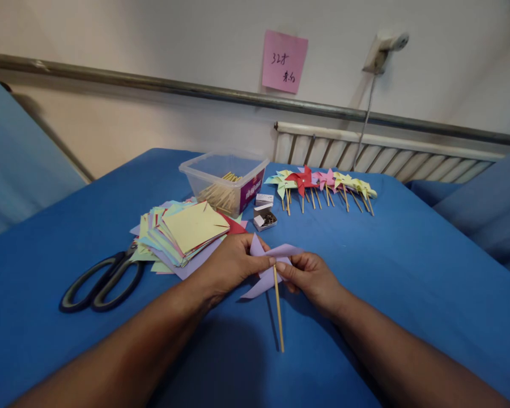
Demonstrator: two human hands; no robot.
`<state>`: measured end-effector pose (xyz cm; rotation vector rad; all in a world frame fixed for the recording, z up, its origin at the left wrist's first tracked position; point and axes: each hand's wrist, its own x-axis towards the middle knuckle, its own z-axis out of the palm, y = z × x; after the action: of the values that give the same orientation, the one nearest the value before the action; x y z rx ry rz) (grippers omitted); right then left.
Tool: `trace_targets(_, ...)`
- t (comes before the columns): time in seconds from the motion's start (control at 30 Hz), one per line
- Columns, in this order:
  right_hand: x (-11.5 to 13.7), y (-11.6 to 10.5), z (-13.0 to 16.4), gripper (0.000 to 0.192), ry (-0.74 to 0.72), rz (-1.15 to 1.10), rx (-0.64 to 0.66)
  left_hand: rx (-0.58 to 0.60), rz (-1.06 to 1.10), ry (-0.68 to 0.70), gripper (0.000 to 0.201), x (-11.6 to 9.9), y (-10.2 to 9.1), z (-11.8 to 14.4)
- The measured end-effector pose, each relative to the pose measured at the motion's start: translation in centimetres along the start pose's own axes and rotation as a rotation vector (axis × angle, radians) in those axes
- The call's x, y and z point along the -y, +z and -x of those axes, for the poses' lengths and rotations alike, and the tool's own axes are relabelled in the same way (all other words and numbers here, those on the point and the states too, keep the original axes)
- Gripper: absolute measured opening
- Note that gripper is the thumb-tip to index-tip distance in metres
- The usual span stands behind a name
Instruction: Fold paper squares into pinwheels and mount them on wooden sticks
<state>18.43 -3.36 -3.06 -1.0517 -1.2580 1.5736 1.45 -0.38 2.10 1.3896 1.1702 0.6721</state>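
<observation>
Between my two hands is a purple paper pinwheel (266,283), its folded blades spread to several sides. A thin wooden stick (279,317) runs down from its centre toward me. My left hand (233,260) grips the pinwheel from the left, its thumb pressed at the centre by the stick's top. From the right, my right hand (312,277) pinches the same spot with thumb and fingers. The fingertips hide whatever joins paper and stick. Just beyond my hands sits a small open box (264,218) of dark metal pins or tacks.
Left of my hands lie a pile of coloured paper squares (195,226) and large black-handled scissors (106,280). Behind them stands a clear plastic tub (221,167) of wooden sticks. Several assembled pinwheels (304,180) rest in a row at the back right of the blue-covered table (408,283).
</observation>
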Motion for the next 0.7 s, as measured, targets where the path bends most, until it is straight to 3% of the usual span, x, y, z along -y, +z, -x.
trace_targets(0.7, 0.27, 0.27, 0.05, 0.037, 0.025, -0.037, -0.021, -0.039, 0.026, -0.008, 0.022, 0.29, 0.47, -0.08)
